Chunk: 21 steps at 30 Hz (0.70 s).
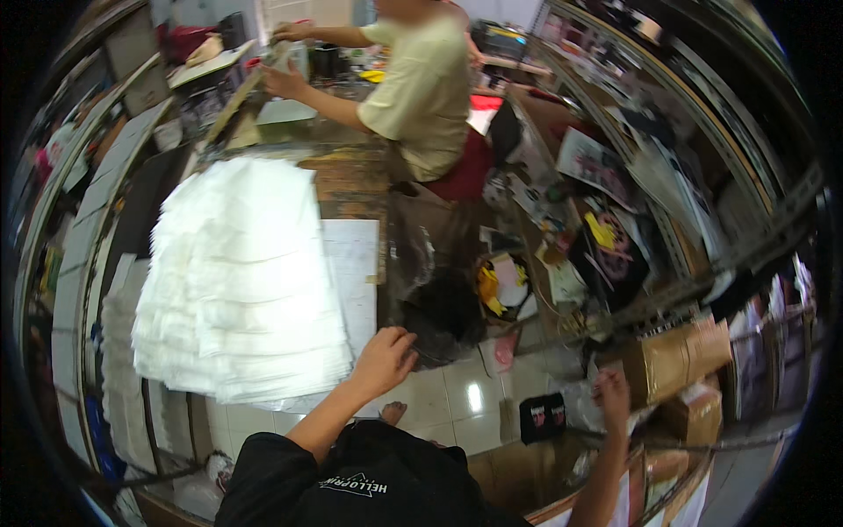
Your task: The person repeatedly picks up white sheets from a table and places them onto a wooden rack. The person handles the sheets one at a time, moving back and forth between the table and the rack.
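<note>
Head view: we are looking over a cluttered room, where shelving is lining the right and a worn wooden table is bearing a stack of white sheets. Its layers are overlapping in steps, perhaps keeping each edge liftable. Near a cardboard box, our right hand is showing bent fingers, like our left hand beside the stack's near-right corner; we are failing to tell any grip.

Tiled floor, metal shelving, pale wall
</note>
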### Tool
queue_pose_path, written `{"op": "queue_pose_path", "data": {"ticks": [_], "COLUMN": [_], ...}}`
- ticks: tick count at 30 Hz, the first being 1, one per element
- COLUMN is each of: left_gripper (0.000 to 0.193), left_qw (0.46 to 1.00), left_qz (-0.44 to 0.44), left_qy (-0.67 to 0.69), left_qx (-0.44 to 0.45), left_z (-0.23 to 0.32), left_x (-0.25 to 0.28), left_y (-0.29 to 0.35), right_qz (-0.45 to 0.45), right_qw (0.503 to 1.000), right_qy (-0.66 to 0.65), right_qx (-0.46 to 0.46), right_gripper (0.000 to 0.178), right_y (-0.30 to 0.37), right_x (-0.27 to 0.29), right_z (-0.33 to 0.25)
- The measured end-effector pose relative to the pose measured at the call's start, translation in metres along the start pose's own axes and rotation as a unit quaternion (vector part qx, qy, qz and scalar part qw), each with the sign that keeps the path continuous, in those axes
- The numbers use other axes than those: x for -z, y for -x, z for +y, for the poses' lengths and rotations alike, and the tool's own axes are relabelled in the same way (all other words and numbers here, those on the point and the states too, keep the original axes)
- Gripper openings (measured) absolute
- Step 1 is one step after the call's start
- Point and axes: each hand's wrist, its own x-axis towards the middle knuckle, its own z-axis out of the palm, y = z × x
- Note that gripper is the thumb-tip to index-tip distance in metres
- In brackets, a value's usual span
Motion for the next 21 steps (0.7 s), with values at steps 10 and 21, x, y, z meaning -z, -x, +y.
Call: {"op": "queue_pose_path", "data": {"ticks": [10,21], "left_gripper": [0.041,0.04], "left_qw": [0.949,0.95], "left_qz": [0.109,0.117], "left_qy": [-0.245,-0.237], "left_qx": [0.167,0.168], "left_z": [-0.097,-0.116], "left_x": [0.079,0.069], "left_y": [0.053,0.065], "right_qz": [-0.348,-0.381], "right_qw": [0.93,0.849], "right_qy": [0.117,0.363], "right_qx": [0.028,-0.052], "right_gripper": [0.039,0.026], "right_y": [0.038,0.047], "right_x": [-0.241,-0.113], "right_z": [0.288,0.406]}}
